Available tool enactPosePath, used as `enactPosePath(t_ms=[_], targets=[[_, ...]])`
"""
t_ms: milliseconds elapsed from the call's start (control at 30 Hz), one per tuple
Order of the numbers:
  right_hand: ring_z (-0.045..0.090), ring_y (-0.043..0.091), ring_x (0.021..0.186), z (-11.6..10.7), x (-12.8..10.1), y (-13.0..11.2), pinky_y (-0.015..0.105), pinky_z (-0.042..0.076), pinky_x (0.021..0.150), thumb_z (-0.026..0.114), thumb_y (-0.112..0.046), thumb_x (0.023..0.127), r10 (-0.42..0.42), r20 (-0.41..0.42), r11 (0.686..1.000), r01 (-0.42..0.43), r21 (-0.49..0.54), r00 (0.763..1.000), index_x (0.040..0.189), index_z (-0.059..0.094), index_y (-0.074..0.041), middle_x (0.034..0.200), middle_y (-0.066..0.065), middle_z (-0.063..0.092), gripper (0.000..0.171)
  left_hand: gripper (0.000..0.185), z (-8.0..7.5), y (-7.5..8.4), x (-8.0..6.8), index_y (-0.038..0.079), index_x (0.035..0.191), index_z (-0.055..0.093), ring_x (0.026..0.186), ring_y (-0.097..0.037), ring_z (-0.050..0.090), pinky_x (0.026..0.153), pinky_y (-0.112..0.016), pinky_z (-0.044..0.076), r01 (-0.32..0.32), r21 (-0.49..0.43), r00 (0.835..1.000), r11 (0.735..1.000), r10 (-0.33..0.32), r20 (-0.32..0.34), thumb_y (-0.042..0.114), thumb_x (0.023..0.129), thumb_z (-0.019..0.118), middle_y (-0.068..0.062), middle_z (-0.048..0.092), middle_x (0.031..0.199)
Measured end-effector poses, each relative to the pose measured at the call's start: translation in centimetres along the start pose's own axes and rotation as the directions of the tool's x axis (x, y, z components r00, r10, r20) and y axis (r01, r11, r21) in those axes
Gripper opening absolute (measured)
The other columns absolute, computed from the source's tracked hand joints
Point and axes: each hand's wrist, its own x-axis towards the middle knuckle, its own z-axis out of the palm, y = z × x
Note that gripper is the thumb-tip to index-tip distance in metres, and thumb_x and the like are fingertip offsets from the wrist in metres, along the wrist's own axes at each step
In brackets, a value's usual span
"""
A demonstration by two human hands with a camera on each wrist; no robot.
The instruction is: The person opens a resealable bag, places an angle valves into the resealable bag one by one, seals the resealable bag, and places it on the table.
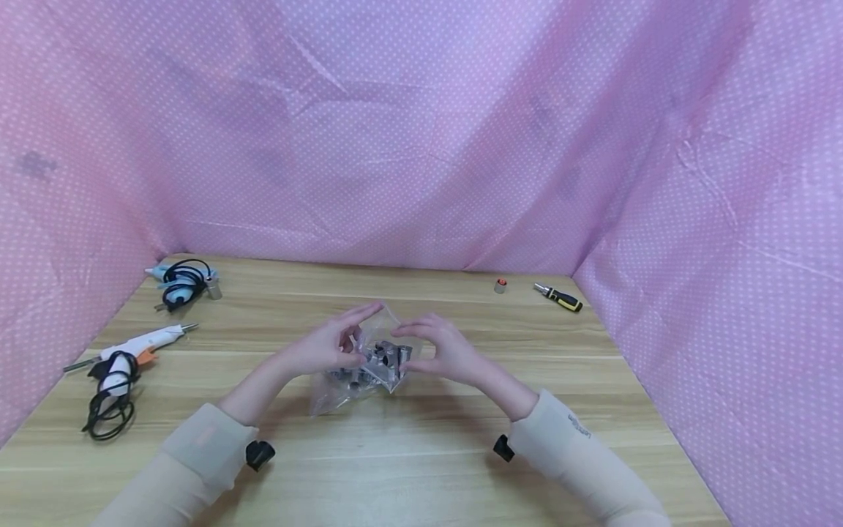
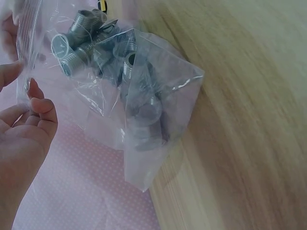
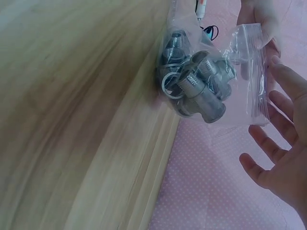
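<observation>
A clear zip bag (image 1: 332,399) holds several grey threaded metal pipe fittings (image 3: 199,98) and sits low over the wooden table, between both hands. At the left of its mouth, my left hand (image 1: 329,344) pinches the plastic; in the left wrist view, curled fingertips (image 2: 43,106) meet the ribbed zip edge. From the other side my right hand (image 1: 448,351) holds the bag, thumb and fingers apart around its edge. Seen from the right wrist, the fingers of that hand (image 3: 288,143) are loosely bent near the zip strip, and their exact contact is partly hidden.
A light blue glue gun (image 1: 176,294) with black cord and a metal cylinder (image 1: 214,289) sit at the back left. Nearer lies a white glue gun (image 1: 141,342) with an orange trigger. A small red-topped metal piece (image 1: 500,286) and a black-and-yellow screwdriver (image 1: 560,297) lie back right. Pink dotted cloth (image 1: 421,146) encloses the table.
</observation>
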Motion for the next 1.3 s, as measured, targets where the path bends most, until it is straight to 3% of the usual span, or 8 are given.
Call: enactPosePath(t_ms=[267, 533, 700, 867, 1000, 1167, 1300], targets=[[0.054, 0.015, 0.104, 0.6, -2.3, -0.4, 0.034, 0.048, 0.092, 0.080, -0.027, 0.073, -0.053, -0.077, 0.999, 0.052, -0.010, 0.996, 0.112, 0.068, -0.014, 0.111, 0.002, 0.063, 0.043, 0.091, 0.0, -0.1, 0.0, 0.018, 0.151, 0.023, 0.071, -0.016, 0.051, 0.061, -0.024, 0.048, 0.005, -0.006, 1.000, 1.000, -0.005, 0.004, 0.007, 0.075, 0.073, -0.012, 0.049, 0.117], [0.061, 0.012, 0.092, 2.5, -2.4, -0.5, 0.021, 0.050, 0.082, 0.079, -0.027, 0.074, -0.093, -0.029, 0.996, 0.094, 0.014, 0.995, 0.112, 0.068, -0.016, 0.103, -0.003, 0.064, 0.041, 0.090, -0.1, -0.1, 0.1, 0.017, 0.151, 0.023, 0.071, -0.017, 0.052, 0.060, -0.026, 0.051, 0.026, -0.008, 1.000, 1.000, -0.025, 0.005, 0.010, 0.076, 0.073, -0.010, 0.052, 0.105], [0.062, 0.010, 0.081, 2.9, -1.9, -0.5, 0.014, 0.049, 0.068, 0.074, -0.023, 0.080, -0.109, -0.005, 0.991, 0.109, 0.082, 0.994, 0.096, 0.072, -0.014, 0.094, -0.004, 0.066, 0.018, 0.090, -0.4, 0.3, 0.2, 0.019, 0.151, 0.023, 0.071, -0.018, 0.053, 0.060, -0.027, 0.052, 0.059, -0.013, 0.998, 0.998, -0.059, 0.007, 0.012, 0.077, 0.074, -0.009, 0.053, 0.098], [0.061, 0.007, 0.082, 2.4, -1.6, 0.0, 0.016, 0.052, 0.072, 0.069, -0.012, 0.084, -0.148, -0.033, 0.968, 0.152, 0.200, 0.988, 0.088, 0.070, -0.010, 0.090, -0.001, 0.066, 0.005, 0.084, -0.8, -0.1, 0.4, 0.013, 0.150, 0.026, 0.068, -0.017, 0.054, 0.060, -0.027, 0.052, 0.048, -0.010, 0.999, 0.999, -0.048, 0.005, 0.015, 0.080, 0.073, -0.008, 0.054, 0.088], [0.061, 0.014, 0.077, 1.2, -1.1, -0.2, 0.022, 0.053, 0.070, 0.070, 0.000, 0.080, -0.216, -0.090, 0.950, 0.230, 0.211, 0.972, 0.085, 0.065, -0.003, 0.084, 0.005, 0.065, 0.007, 0.067, -1.2, -0.4, 0.6, 0.012, 0.144, 0.038, 0.066, -0.014, 0.054, 0.059, -0.026, 0.050, 0.010, -0.010, 1.000, 1.000, -0.011, -0.007, 0.015, 0.085, 0.068, -0.006, 0.057, 0.080], [0.059, 0.021, 0.074, -1.1, -0.5, -2.2, 0.024, 0.053, 0.071, 0.067, 0.010, 0.076, -0.290, -0.098, 0.928, 0.305, 0.214, 0.952, 0.082, 0.060, 0.002, 0.080, 0.011, 0.062, 0.012, 0.040, -1.9, -0.6, 1.5, 0.010, 0.131, 0.056, 0.062, -0.011, 0.047, 0.055, -0.024, 0.043, -0.052, -0.013, 0.998, 0.999, 0.052, -0.037, 0.018, 0.091, 0.061, -0.009, 0.059, 0.100], [0.060, 0.020, 0.076, -1.7, -0.2, -2.5, 0.023, 0.051, 0.076, 0.066, 0.007, 0.075, -0.319, -0.080, 0.921, 0.329, 0.207, 0.944, 0.080, 0.057, -0.002, 0.078, 0.008, 0.059, 0.014, 0.028, -2.2, -0.7, 2.4, 0.011, 0.120, 0.064, 0.077, -0.015, 0.051, 0.066, -0.027, 0.046, -0.074, 0.055, 0.994, 0.996, 0.078, -0.075, 0.021, 0.096, 0.053, -0.007, 0.059, 0.108]])
